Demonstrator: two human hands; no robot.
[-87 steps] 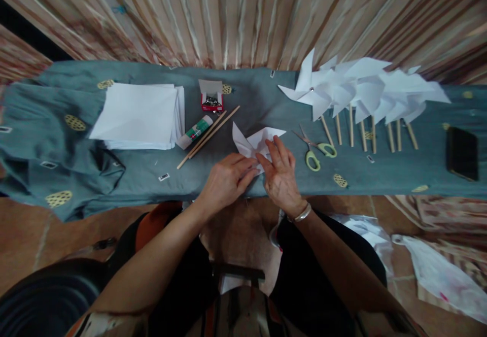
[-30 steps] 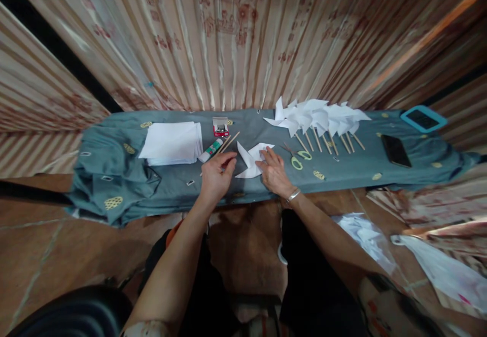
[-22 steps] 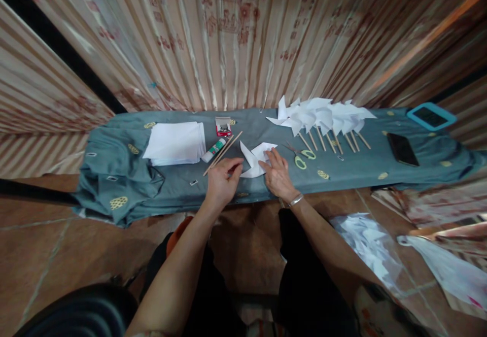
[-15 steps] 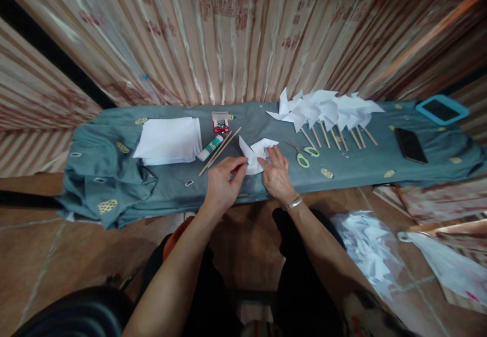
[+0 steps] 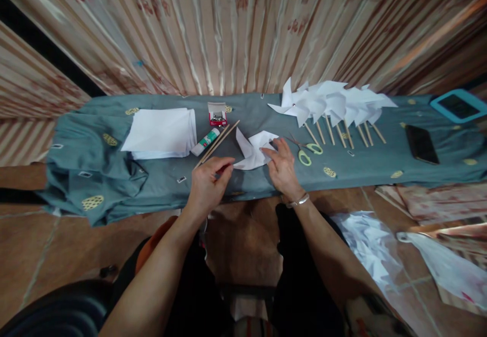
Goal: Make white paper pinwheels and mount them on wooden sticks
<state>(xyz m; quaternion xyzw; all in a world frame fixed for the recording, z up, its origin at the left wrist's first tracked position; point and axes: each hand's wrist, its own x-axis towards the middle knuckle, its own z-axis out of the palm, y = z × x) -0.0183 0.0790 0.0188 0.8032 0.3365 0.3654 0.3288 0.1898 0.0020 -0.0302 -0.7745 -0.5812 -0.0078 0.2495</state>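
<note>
On the grey cloth [image 5: 114, 174], a stack of white paper [image 5: 160, 133], a glue stick [image 5: 205, 141] and two wooden sticks [image 5: 217, 143] lie left of your hands. Your left hand [image 5: 207, 182] pinches something small and reddish, too blurred to name, while your right hand [image 5: 283, 167] lies flat and released, pressing the folded paper pinwheel [image 5: 253, 152] between both hands. Further right lie the scissors [image 5: 308, 149], finished pinwheels [image 5: 331, 104] and a phone [image 5: 421, 144].

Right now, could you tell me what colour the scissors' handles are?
The scissors have light green handles, seen in the head view.
</note>
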